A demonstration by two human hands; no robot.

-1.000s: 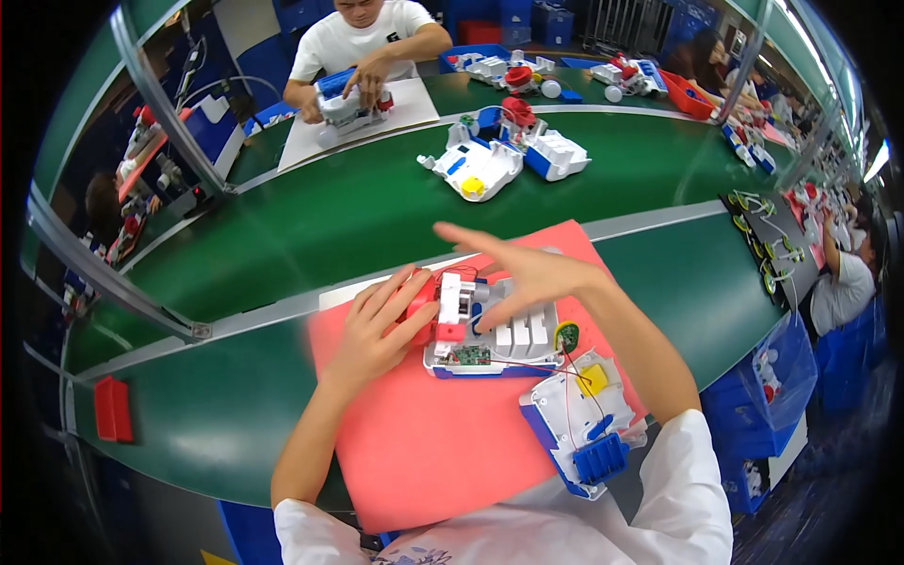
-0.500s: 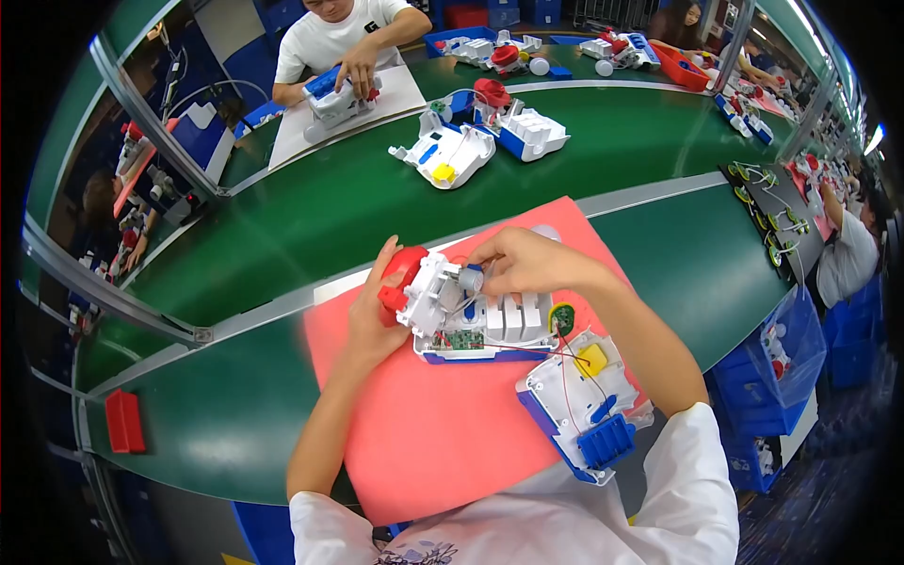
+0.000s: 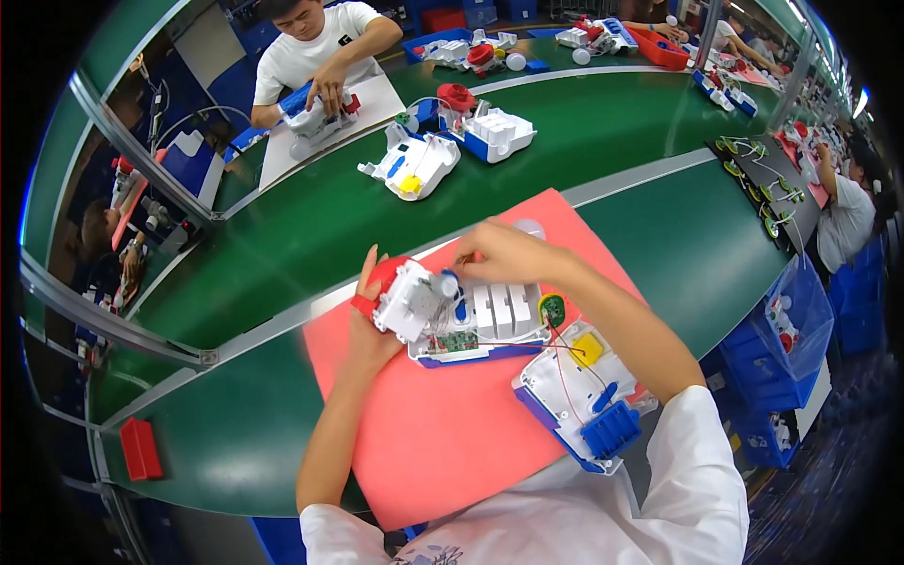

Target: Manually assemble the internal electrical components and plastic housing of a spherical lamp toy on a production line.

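Note:
On a pink sheet (image 3: 433, 443) lies an opened white-and-blue plastic housing, its one half (image 3: 504, 313) with white block-like compartments and a green circuit board (image 3: 460, 341). My left hand (image 3: 370, 341) grips a white mechanism (image 3: 407, 303) with a red dome (image 3: 394, 271), holding it tilted over the housing's left end. Next to it, my right hand (image 3: 504, 252) has its fingers pinched by a small grey-and-blue cylinder (image 3: 446, 282); what sits between the fingertips is hidden. Thin wires run to a round green board (image 3: 553, 310) and the other half shell (image 3: 556, 391), with its yellow block (image 3: 587, 349) and blue tray (image 3: 610, 430).
Beyond the metal rail, a green belt (image 3: 311, 245) carries another opened housing (image 3: 411, 165). A co-worker (image 3: 325, 66) handles a similar unit across it. A small red bin (image 3: 141, 449) stands at the left; wired round parts (image 3: 761, 188) lie on a dark board at the right.
The white mechanism with the red dome has tipped left, away from the housing's compartments. My right hand has shifted slightly left with it. The whole view has turned a little.

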